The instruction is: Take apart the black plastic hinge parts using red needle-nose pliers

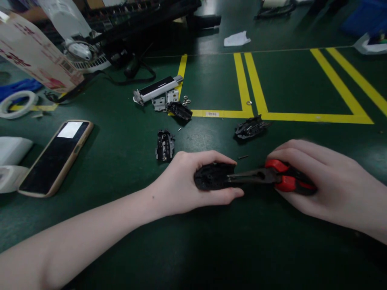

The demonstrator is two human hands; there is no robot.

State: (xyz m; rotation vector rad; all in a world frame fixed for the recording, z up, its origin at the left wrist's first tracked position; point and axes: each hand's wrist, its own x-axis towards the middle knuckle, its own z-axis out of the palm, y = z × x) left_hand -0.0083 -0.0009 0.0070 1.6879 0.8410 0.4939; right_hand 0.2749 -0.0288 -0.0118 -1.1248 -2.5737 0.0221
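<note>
My left hand (184,183) is closed around a black plastic housing part (210,177), thumb on the near side and fingers on the far side. In my right hand (326,181) is a pair of needle-nose pliers (281,176) with red and black handles. Their long jaws point left and reach the right end of the housing part; what the tips grip, I cannot make out. A thin dark pin (243,157) lies just beyond the pliers. Similar black parts lie farther off: one at the right (251,127), one at the left (165,146).
A phone (51,161) in a tan case and a roll of white tape (18,104) lie at the left. Behind the hands are another black part (180,110), metal brackets (159,104), small rings (186,100) and a white-and-black bar (159,88). Yellow tape (302,117) marks the green table.
</note>
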